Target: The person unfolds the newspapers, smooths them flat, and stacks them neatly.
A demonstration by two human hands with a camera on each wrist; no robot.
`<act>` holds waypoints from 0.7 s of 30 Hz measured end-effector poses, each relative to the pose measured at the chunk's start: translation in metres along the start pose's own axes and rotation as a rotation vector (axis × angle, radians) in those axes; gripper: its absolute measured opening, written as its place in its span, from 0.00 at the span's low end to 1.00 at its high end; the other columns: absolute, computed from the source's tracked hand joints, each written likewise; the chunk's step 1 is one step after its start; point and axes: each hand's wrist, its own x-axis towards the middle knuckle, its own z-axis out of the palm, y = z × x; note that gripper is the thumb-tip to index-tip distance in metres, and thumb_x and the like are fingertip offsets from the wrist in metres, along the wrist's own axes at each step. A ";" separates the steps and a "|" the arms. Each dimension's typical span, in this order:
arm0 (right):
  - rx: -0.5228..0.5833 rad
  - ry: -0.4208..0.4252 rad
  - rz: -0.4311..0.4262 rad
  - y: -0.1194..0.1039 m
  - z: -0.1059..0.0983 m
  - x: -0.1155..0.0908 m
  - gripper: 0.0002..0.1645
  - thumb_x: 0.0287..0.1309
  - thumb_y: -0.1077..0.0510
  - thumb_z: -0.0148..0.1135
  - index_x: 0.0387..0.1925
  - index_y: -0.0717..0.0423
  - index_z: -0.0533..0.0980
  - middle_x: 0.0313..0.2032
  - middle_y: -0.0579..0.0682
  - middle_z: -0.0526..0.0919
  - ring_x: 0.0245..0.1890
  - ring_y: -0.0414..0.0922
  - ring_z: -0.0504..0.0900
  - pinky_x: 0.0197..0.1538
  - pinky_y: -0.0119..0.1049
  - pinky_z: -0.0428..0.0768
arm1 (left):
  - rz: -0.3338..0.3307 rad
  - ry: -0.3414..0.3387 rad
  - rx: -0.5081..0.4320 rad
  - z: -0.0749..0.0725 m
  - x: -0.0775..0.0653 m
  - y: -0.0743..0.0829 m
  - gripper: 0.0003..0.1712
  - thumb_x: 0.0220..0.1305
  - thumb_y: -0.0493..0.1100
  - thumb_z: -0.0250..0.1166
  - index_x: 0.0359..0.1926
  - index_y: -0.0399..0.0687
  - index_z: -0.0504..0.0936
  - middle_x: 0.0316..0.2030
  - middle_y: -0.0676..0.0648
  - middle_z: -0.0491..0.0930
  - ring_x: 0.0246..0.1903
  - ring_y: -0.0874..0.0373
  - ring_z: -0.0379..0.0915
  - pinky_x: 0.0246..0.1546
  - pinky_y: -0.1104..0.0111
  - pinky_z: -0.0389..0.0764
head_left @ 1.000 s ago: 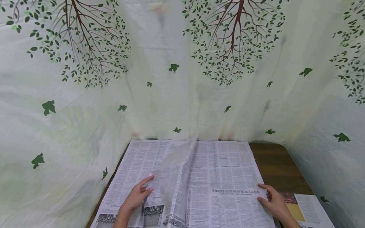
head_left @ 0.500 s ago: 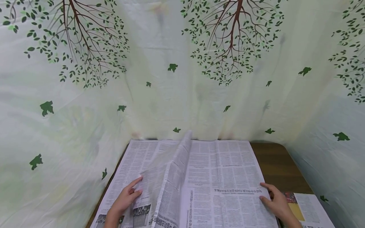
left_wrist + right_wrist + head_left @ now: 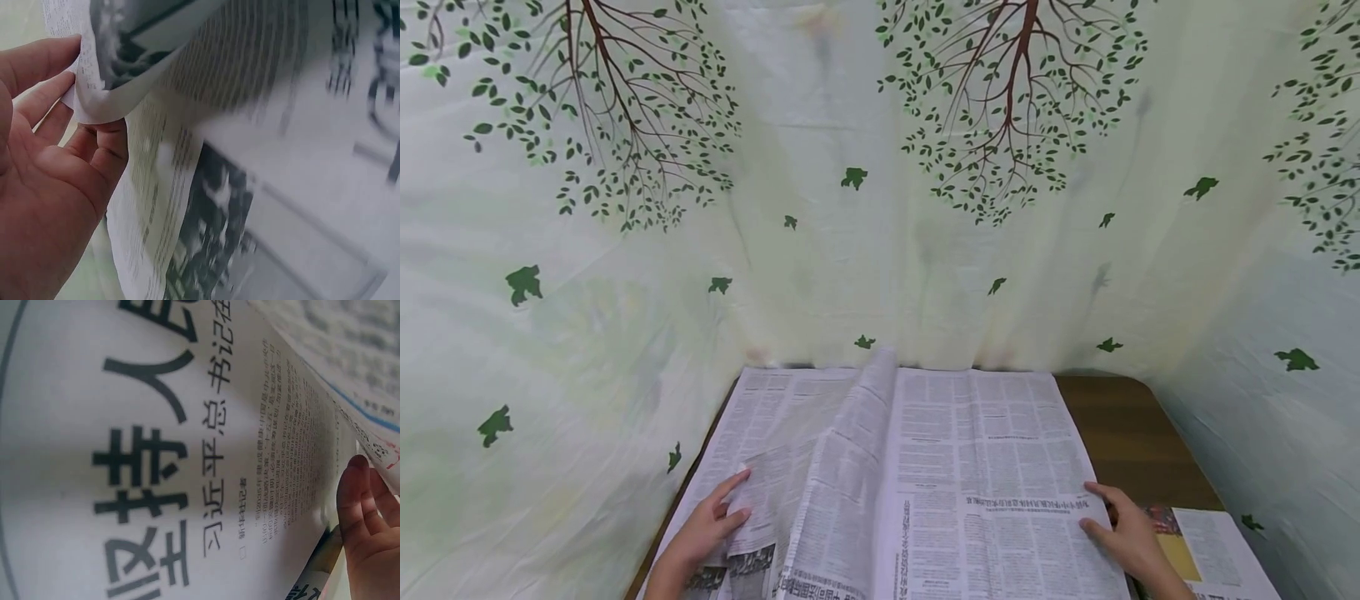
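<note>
A large newspaper (image 3: pixel 1000 450) lies spread open, dense with columns of print. One page (image 3: pixel 842 500) is lifted along the middle and curves over toward the left, a black-and-white photo near its lower corner. My left hand (image 3: pixel 700 529) holds this page's edge between thumb and fingers; in the left wrist view, the paper bends over the fingers of the left hand (image 3: pixel 62 156). At the newspaper's right edge, my right hand (image 3: pixel 1123 533) pinches the sheets. The right wrist view has the right hand (image 3: pixel 375 537) at the paper's margin, beside large black headline characters.
Another printed paper (image 3: pixel 1217 550) with a red and yellow picture lies to the right of the newspaper. Both are on a dark brown wooden table (image 3: pixel 1135 433). Pale cloth (image 3: pixel 820 275) printed with trees and green leaves hangs behind and at both sides.
My left hand has moved left and slightly down, drawing the lifted page with it, so more of the page beneath shows. My right hand has stayed nearly in place at the right edge.
</note>
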 end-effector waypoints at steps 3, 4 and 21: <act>0.016 -0.008 -0.020 0.000 0.001 0.000 0.44 0.55 0.55 0.77 0.71 0.61 0.69 0.56 0.63 0.79 0.38 0.45 0.80 0.34 0.32 0.76 | -0.006 -0.008 0.021 -0.006 0.000 -0.004 0.44 0.69 0.40 0.68 0.80 0.44 0.57 0.78 0.30 0.50 0.54 0.44 0.79 0.44 0.66 0.80; 0.015 -0.011 -0.030 0.000 0.001 0.000 0.45 0.55 0.54 0.77 0.71 0.62 0.68 0.57 0.64 0.78 0.40 0.45 0.80 0.36 0.32 0.77 | 0.000 -0.011 0.032 -0.008 0.000 -0.006 0.44 0.70 0.40 0.67 0.80 0.42 0.56 0.78 0.28 0.49 0.55 0.42 0.79 0.45 0.66 0.80; -0.060 -0.028 -0.130 0.000 0.006 0.001 0.44 0.54 0.59 0.77 0.71 0.61 0.69 0.65 0.69 0.73 0.59 0.64 0.78 0.58 0.62 0.77 | 0.061 0.115 0.114 -0.027 -0.004 -0.020 0.35 0.64 0.32 0.70 0.71 0.32 0.70 0.68 0.26 0.67 0.46 0.54 0.80 0.39 0.70 0.81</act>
